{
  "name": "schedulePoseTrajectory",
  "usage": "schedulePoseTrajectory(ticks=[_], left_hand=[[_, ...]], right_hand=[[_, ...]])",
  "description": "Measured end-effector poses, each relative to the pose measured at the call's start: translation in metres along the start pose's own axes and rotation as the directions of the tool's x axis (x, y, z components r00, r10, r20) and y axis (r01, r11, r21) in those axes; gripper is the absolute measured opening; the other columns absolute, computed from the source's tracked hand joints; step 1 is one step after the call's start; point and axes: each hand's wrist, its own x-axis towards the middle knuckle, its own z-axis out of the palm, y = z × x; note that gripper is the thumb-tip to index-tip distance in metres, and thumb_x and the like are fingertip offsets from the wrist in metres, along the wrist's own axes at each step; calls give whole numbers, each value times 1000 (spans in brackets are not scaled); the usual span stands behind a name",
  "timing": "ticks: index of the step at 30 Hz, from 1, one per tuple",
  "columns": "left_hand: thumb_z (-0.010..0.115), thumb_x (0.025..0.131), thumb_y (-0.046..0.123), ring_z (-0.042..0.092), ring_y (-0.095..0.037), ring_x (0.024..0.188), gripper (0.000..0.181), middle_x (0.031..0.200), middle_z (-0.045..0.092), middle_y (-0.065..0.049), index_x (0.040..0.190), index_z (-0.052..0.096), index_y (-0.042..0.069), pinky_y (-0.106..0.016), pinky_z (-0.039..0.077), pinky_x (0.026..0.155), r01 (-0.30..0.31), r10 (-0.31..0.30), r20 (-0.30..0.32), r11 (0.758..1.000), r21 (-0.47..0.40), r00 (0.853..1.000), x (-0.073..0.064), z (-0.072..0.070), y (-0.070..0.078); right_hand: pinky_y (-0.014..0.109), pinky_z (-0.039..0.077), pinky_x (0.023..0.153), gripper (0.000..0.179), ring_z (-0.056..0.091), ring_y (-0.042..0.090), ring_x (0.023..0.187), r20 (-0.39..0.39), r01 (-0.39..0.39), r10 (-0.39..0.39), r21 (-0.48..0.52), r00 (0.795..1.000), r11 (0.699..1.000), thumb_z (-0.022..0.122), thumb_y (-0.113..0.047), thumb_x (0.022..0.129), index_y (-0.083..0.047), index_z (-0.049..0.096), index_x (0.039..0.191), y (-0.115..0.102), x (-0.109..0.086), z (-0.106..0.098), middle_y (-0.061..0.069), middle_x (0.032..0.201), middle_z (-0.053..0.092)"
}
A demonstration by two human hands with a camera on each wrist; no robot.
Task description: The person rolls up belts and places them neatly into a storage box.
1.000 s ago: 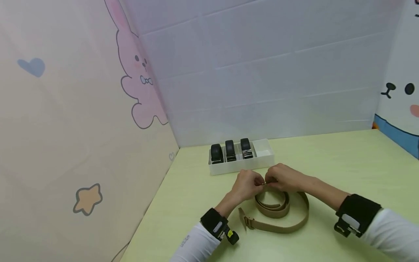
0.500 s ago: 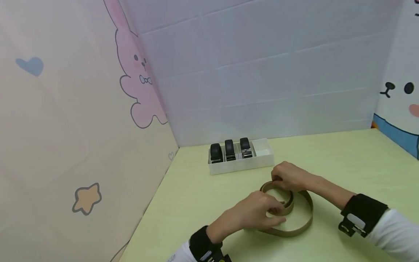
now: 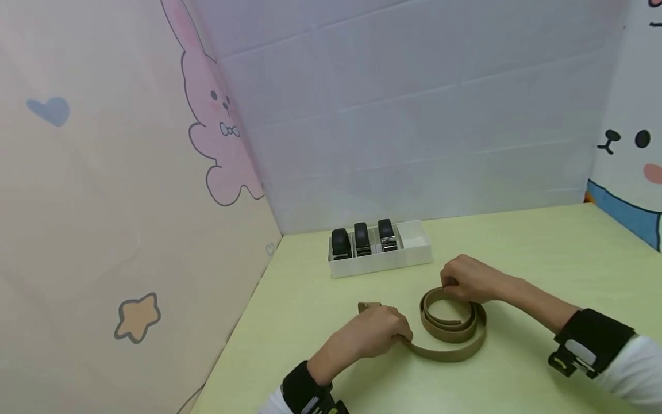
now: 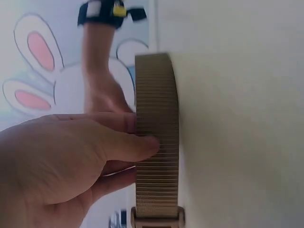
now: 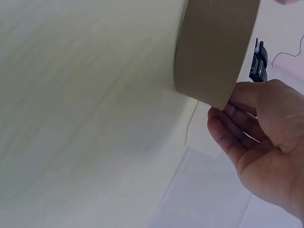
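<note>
A tan webbing belt (image 3: 449, 355) stands on its edge on the table, partly wound into a loose coil. My left hand (image 3: 373, 333) pinches the outer strap left of the coil, thumb (image 4: 142, 146) on the ribbed face in the left wrist view. Close by that hand is the belt's buckle (image 4: 157, 221), whose end pokes out past the hand in the head view. At the coil's far side my right hand (image 3: 472, 279) holds the upper edge; in the right wrist view its fingers (image 5: 232, 130) are curled by the strap (image 5: 216, 52).
Behind the hands a white divided box (image 3: 383, 264) holds rolled black belts (image 3: 362, 238) in three compartments; its rightmost compartment holds none. The table (image 3: 538, 259) is pale yellow-green. A printed cloth (image 3: 139, 190) hangs along the left side.
My left hand has left the coil's far side, moved toward me and left, and taken the outer strap, drawing the buckle end leftward. My right hand has shifted slightly right with the coil.
</note>
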Motion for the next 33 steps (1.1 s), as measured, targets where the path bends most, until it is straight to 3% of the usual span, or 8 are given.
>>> schedulePoseTrajectory(ticks=[9, 15, 18, 20, 25, 27, 29, 33], left_hand=[[77, 104, -1, 79, -7, 112, 26, 109, 87, 10, 106, 92, 21, -18, 59, 101, 54, -35, -113, 985, 163, 993, 6, 17, -60], [75, 96, -10, 81, -14, 112, 27, 110, 88, 1, 107, 90, 11, -22, 62, 102, 70, -84, -241, 995, -65, 967, 12, 27, -66], [78, 95, -3, 83, -19, 109, 20, 110, 88, -3, 109, 88, 8, -27, 64, 99, 140, -197, -332, 972, -188, 922, 10, 30, -59], [80, 97, 6, 83, -19, 101, 13, 107, 87, -4, 107, 88, 8, -25, 63, 89, 229, -313, -381, 941, -249, 870, 10, 30, -52], [83, 94, 18, 69, -5, 66, 15, 83, 83, -2, 104, 86, 8, -16, 49, 60, 447, -574, -334, 806, -388, 747, 10, 30, -37], [83, 93, 16, 67, -1, 60, 16, 77, 83, 0, 106, 87, 7, -16, 49, 59, 491, -621, -301, 770, -408, 724, 10, 29, -35], [84, 92, 12, 72, -4, 62, 13, 76, 84, 0, 103, 88, 7, -19, 54, 63, 504, -633, -298, 761, -409, 714, 10, 28, -36], [83, 91, 6, 80, -11, 71, 7, 81, 86, -2, 92, 89, 8, -24, 59, 70, 487, -625, -302, 765, -421, 720, 14, 26, -44]], right_hand=[[19, 44, 61, 27, 47, -8, 67, -5, 11, -11, 63, 1000, 998, 82, 0, 95, -19, 74, 78, -11, -6, 8, -16, 73, 65], [19, 43, 60, 28, 46, -8, 65, -23, 4, -4, 20, 1000, 1000, 82, 0, 93, -20, 73, 77, -19, -4, 15, -16, 71, 63], [20, 43, 60, 27, 46, -7, 65, -29, -7, 7, 16, 1000, 1000, 82, -1, 93, -20, 72, 76, -20, -5, 15, -16, 71, 63], [20, 42, 61, 27, 46, -7, 66, -30, -13, 14, 19, 999, 1000, 82, -1, 93, -20, 72, 76, -20, -5, 14, -16, 71, 63], [20, 42, 60, 27, 46, -7, 66, -30, -7, 8, 34, 1000, 999, 82, -2, 94, -20, 72, 77, -20, -6, 15, -16, 71, 63], [20, 42, 60, 28, 46, -7, 66, -32, -3, 5, 37, 999, 999, 83, -1, 94, -20, 72, 77, -19, -6, 15, -16, 71, 63], [20, 42, 60, 29, 45, -7, 66, -34, -1, 3, 36, 999, 999, 82, -1, 94, -21, 72, 76, -19, -6, 15, -16, 71, 62], [19, 40, 61, 31, 43, -7, 66, -35, 25, -24, 42, 999, 999, 82, 2, 93, -21, 70, 75, -20, -5, 16, -17, 70, 59]])
